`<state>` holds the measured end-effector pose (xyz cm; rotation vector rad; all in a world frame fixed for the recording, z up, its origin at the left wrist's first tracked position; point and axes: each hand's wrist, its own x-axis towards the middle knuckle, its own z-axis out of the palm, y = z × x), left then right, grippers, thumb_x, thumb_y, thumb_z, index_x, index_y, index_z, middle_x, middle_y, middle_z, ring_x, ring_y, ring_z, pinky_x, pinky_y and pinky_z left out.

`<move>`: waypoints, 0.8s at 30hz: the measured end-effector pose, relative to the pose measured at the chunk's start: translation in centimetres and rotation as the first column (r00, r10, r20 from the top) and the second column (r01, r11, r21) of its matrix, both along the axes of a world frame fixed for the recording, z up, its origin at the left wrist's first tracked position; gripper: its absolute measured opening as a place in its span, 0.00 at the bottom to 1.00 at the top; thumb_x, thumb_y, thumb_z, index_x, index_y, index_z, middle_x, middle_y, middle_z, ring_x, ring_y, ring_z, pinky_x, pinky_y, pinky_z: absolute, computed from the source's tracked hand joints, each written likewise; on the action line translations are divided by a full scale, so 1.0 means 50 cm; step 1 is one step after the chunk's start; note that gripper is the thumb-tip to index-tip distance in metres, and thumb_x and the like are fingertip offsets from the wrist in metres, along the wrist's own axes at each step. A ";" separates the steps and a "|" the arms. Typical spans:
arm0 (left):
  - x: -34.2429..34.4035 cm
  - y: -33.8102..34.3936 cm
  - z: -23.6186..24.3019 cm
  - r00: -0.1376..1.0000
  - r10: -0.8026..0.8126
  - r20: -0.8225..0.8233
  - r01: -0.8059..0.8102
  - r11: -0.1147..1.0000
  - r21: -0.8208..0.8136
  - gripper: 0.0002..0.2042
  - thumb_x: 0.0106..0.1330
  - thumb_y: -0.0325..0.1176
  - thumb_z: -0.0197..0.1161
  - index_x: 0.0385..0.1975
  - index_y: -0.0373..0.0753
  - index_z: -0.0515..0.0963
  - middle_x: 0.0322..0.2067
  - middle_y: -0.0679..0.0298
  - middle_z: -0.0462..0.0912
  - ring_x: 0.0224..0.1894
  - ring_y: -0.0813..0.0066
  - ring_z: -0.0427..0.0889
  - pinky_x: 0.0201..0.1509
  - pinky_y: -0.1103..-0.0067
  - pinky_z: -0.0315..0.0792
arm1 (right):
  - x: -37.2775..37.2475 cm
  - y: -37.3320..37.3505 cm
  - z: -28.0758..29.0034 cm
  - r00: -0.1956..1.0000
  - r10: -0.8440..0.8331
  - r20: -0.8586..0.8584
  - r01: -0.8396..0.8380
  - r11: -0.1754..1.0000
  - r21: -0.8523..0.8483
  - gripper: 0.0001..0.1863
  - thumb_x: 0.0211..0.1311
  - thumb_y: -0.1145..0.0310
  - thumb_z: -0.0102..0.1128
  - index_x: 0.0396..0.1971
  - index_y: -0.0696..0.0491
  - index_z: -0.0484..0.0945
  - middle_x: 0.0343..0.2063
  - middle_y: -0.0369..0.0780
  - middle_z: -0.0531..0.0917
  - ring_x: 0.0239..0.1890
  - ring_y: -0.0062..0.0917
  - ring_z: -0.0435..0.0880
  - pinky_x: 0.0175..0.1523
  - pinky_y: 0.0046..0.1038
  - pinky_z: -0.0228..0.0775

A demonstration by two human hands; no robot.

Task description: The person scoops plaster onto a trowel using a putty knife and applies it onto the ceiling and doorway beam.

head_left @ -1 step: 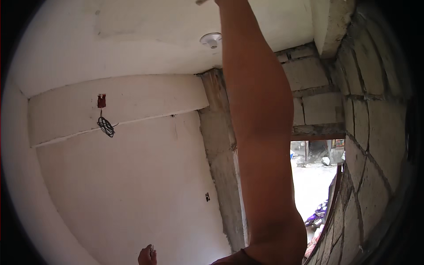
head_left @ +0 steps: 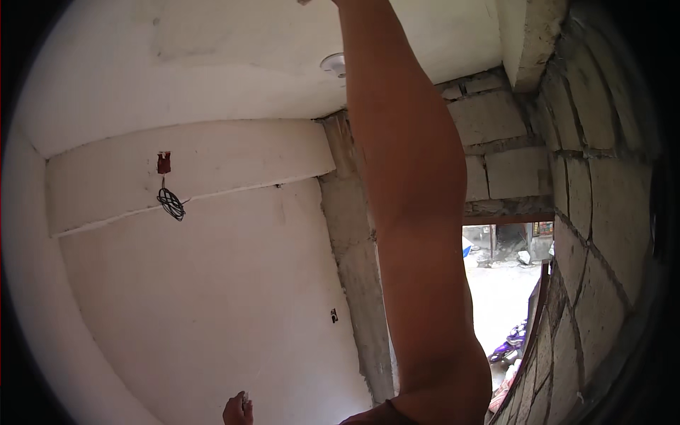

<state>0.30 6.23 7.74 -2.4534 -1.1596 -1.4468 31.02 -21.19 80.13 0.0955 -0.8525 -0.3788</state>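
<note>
Of our right hand [head_left: 304,1] we see only a sliver, above the lamp holder [head_left: 331,65] and slightly left of it; the top edge cuts off the rest, so we cannot tell whether that grip is open or closed, or what it holds. Our raised right arm [head_left: 414,198] hides the right part of the lamp holder. The left hand [head_left: 235,411], well below the lamp holder and to its left, is cut off by the lower edge.

A small pale patch [head_left: 246,401] shows at its fingers, its long axis nearly upright; we cannot make out whether it is a held piece or residue. Those fingers look curled, but how far the grip is closed we cannot tell. The ceiling [head_left: 234,64], which carries the lamp holder, is nearest to our right hand. Left of and below the lamp holder, a coil of dark wire [head_left: 171,204] hangs under a red electrical box [head_left: 163,163].
</note>
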 end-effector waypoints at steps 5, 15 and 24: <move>0.017 -0.018 0.060 0.996 -0.069 0.052 0.069 0.998 0.009 0.14 0.72 0.35 0.58 0.52 0.33 0.78 0.45 0.50 0.83 0.48 0.53 0.82 0.51 0.66 0.78 | -0.052 0.025 -0.084 0.966 -0.242 0.087 0.235 0.969 0.081 0.17 0.58 0.74 0.49 0.47 0.62 0.68 0.33 0.50 0.77 0.33 0.39 0.78 0.41 0.40 0.70; -0.071 -0.096 0.162 0.512 0.055 0.857 0.819 0.269 -0.507 0.18 0.72 0.44 0.53 0.46 0.34 0.76 0.26 0.60 0.80 0.19 0.79 0.73 0.20 0.80 0.68 | -0.248 0.384 -0.698 0.732 0.603 0.318 0.022 0.445 -0.895 0.26 0.54 0.74 0.54 0.55 0.62 0.70 0.45 0.43 0.80 0.45 0.29 0.79 0.55 0.28 0.70; -0.190 -0.134 0.060 0.403 0.373 0.836 0.848 0.193 -0.494 0.16 0.74 0.41 0.52 0.45 0.32 0.76 0.27 0.62 0.78 0.21 0.82 0.71 0.20 0.82 0.64 | -0.339 0.541 -1.098 0.509 0.830 0.230 0.236 0.122 -0.964 0.22 0.57 0.77 0.53 0.54 0.61 0.72 0.44 0.40 0.80 0.47 0.24 0.78 0.55 0.27 0.70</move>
